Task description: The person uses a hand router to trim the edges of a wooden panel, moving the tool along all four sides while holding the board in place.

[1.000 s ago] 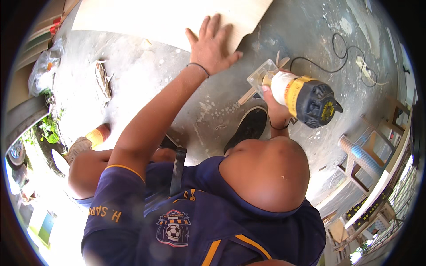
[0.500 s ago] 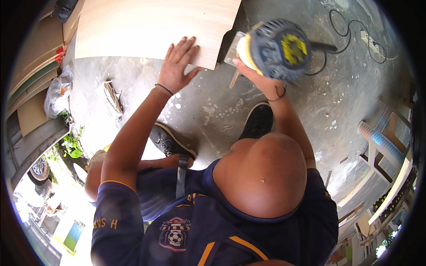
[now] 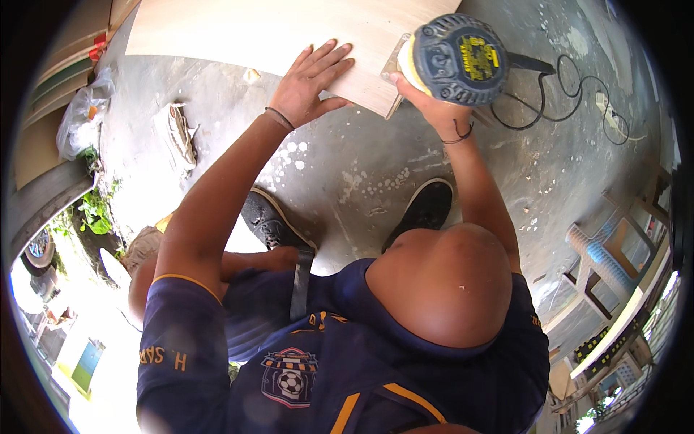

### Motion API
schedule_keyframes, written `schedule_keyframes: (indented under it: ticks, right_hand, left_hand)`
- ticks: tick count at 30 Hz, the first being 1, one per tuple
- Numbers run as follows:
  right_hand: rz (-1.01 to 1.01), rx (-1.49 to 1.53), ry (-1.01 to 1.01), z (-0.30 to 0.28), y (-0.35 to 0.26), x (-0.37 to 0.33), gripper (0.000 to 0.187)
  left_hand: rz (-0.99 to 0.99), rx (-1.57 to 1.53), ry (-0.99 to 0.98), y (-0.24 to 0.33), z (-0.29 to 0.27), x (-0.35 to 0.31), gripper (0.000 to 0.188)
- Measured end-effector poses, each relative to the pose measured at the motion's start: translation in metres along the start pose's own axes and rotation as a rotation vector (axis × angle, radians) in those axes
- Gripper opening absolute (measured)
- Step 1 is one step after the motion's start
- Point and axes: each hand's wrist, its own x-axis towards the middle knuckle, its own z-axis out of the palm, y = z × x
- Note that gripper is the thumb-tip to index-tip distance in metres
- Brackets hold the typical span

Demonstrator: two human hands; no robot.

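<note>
A light wooden board (image 3: pixel 217 29) extends across the top of the view, with one corner pointing toward me. My left hand (image 3: pixel 312 81) lies flat on the board near its close edge, fingers spread. My right hand (image 3: pixel 438 110) is wrapped round the lower body of a black and yellow router (image 3: pixel 463 61). The router's flat base plate (image 3: pixel 395 59) rests against the board at its right edge, beside the corner. The router's bit is hidden beneath its body. A black cord (image 3: pixel 541 103) runs from the router to the right.
The cord trails over the grey concrete floor (image 3: pixel 347 163) to a white socket strip (image 3: pixel 606 107). Boards stand at the left beside a clear plastic bag (image 3: pixel 85 112). A wooden frame with patterned wrapping (image 3: pixel 598 253) is at the right. My black shoes (image 3: pixel 426 210) are below the board.
My right hand has brought the router against the board's right edge. The view has shifted, and more of the board's corner shows. My left hand stays flat on the board.
</note>
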Motion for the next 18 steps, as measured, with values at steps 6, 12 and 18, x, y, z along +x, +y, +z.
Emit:
schedule_keyframes:
  ticks: [6, 12, 18]
  right_hand:
    - [0.015, -0.040, -0.091, -0.001, -0.017, -0.001, 0.037]
    - [-0.232, -0.311, -0.257, 0.000, -0.017, -0.027, 0.063]
    - [0.237, 0.299, -0.226, 0.020, -0.026, -0.063, 0.067]
  left_hand:
    - [0.013, -0.049, 0.043, 0.000, 0.002, -0.001, 0.077]
    - [0.005, -0.005, 0.037, 0.000, 0.005, 0.000, 0.080]
    - [-0.025, 0.020, 0.007, 0.003, 0.005, -0.001, 0.079]
